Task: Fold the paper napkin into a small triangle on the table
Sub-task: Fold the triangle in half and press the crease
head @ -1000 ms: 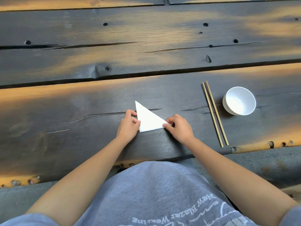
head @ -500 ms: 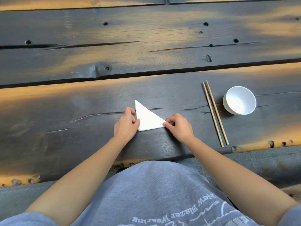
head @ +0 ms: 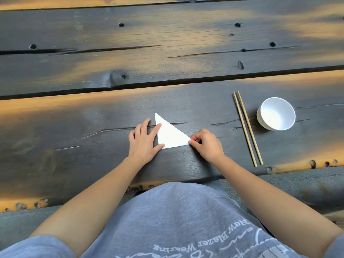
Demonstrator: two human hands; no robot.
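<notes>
Napkin: white paper napkin (head: pixel 170 135), folded into a triangle, is lying flat on the dark wooden plank table (head: pixel 74 131).
Left hand (head: pixel 143 140): fingers are spreading apart, touching its left edge.
Right hand (head: pixel 207 144): fingertips are pinching its right corner.

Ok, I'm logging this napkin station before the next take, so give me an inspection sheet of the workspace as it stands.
Surface: dark wooden plank table, with cracks, knots and holes.
Job's things: white paper napkin lies flat, already a triangle.
Clutter: pair of chopsticks and an empty white bowl, right of the napkin and apart from it.
Grippers: left hand spread flat, fingertips on the napkin's left edge; right hand pinches the right corner.
Cables: nothing seen.
Surroundings: grey printed shirt at the near edge; grey ground under the table.
</notes>
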